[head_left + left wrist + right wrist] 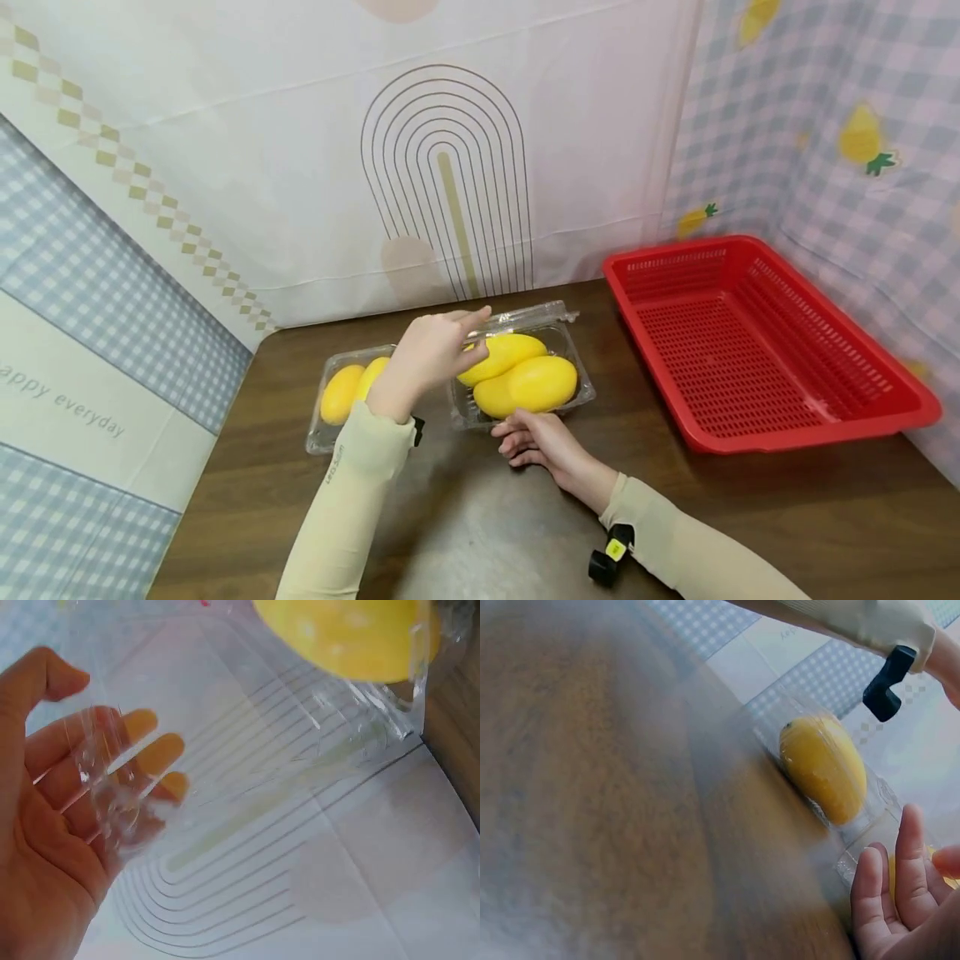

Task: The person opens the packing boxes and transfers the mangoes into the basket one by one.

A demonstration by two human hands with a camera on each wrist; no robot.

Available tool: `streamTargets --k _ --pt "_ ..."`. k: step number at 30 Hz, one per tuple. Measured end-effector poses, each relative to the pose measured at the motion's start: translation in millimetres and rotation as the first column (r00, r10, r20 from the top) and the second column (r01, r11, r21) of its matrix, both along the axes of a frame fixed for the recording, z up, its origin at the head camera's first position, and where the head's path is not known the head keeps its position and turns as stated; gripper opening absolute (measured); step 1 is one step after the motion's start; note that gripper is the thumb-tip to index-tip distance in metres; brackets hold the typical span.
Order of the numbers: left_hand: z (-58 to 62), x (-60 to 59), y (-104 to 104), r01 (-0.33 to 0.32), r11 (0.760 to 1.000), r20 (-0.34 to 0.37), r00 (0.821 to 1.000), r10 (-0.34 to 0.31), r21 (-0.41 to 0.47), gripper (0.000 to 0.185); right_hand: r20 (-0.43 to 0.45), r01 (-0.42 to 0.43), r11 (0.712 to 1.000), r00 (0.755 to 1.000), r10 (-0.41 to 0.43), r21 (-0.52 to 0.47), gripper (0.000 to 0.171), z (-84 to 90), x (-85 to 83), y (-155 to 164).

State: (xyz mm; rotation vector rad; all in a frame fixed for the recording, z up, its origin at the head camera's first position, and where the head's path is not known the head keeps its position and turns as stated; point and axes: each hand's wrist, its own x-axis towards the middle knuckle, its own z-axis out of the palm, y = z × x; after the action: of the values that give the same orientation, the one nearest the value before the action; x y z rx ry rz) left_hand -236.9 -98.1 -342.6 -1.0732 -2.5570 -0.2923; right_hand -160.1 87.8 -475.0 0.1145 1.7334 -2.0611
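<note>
Yellow mangoes [543, 383] lie in a clear plastic clamshell box [587, 393] at the middle of the table. Its transparent lid [528, 317] stands raised along the back. My left hand [437, 350] reaches over the box's left side; in the left wrist view its extended fingers [169, 750] show through the lid, with the thumb apart from them. My right hand [551, 450] is at the box's front edge, fingers loosely bent and holding nothing. Partly hidden by the left forearm, a second clear box [318, 442] holds more mangoes [342, 394].
A red slotted plastic basket [675, 400] stands on the right of the brown wooden table [480, 533]. Patterned cloth [300, 167] hangs behind the table and at both sides. A black wrist camera [604, 567] sits on the right sleeve.
</note>
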Motion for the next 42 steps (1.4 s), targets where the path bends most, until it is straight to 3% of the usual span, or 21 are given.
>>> streamTargets --k 5,8,12,14,16,19,22,26,28,32,37,39,42 --pt "-2.1 -14.2 -7.6 -0.009 0.990 0.018 1.000 0.006 0.140 0.046 -0.026 -0.011 1.000 1.000 0.011 0.001 0.034 1.2 2.9 0.2" --pt "-7.9 -20.3 -12.6 -0.032 0.974 -0.020 0.999 0.038 0.222 0.046 -0.032 -0.012 1.000 0.999 0.012 0.000 0.035 0.7 4.1 -0.7" --pt "-15.1 -25.3 -17.4 -0.069 0.940 -0.090 0.990 0.105 0.335 0.041 -0.034 -0.003 1.000 0.999 0.003 0.002 0.035 -0.5 5.9 -2.5" --pt "-17.9 -25.7 -19.4 -0.097 0.915 -0.080 0.987 0.139 0.393 0.035 -0.041 0.005 1.000 0.999 -0.005 0.003 0.035 -0.8 7.2 -3.2" --pt "-19.8 -26.1 -20.3 -0.143 0.888 -0.021 0.985 0.169 0.437 0.033 -0.051 0.015 1.000 0.999 -0.015 0.000 0.035 -0.5 8.6 -3.8" --pt "-23.4 -28.2 -19.8 -0.234 0.849 0.122 0.972 0.201 0.474 0.038 -0.056 0.028 1.000 0.998 -0.029 -0.009 0.035 -0.5 10.5 -4.9" --pt "-28.0 -30.7 -18.5 -0.336 0.792 0.275 0.936 0.219 0.511 0.051 -0.057 0.029 0.999 0.998 -0.030 -0.014 0.036 -0.3 12.2 -6.1" --pt "-36.7 -34.3 -16.0 -0.440 0.686 0.438 0.878 0.193 0.580 0.062 -0.058 0.027 1.000 0.998 -0.028 -0.013 0.037 -0.5 14.7 -7.1" --pt "-41.8 -36.2 -13.9 -0.472 0.663 0.496 0.851 0.171 0.581 0.065 -0.059 0.030 0.999 0.998 -0.031 -0.011 0.037 -0.3 15.8 -7.5" --pt "-51.4 -36.9 -9.9 -0.506 0.677 0.578 0.803 0.144 0.534 0.073 -0.052 0.030 1.000 0.998 -0.031 -0.008 0.035 -0.2 17.3 -8.3" --pt "-64.4 -33.4 -9.5 -0.535 0.733 0.671 0.727 0.146 0.421 0.084 -0.049 0.014 1.000 0.999 -0.014 -0.012 0.036 0.1 17.1 -8.2" --pt "-69.2 -31.7 -9.4 -0.537 0.753 0.695 0.703 0.150 0.380 0.084 -0.050 0.007 1.000 0.999 -0.008 -0.013 0.037 0.5 16.3 -7.9" --pt "-74.5 -29.2 -8.6 -0.537 0.776 0.711 0.682 0.168 0.332 0.084 -0.054 0.001 1.000 0.999 -0.001 -0.010 0.037 0.6 15.1 -7.4"
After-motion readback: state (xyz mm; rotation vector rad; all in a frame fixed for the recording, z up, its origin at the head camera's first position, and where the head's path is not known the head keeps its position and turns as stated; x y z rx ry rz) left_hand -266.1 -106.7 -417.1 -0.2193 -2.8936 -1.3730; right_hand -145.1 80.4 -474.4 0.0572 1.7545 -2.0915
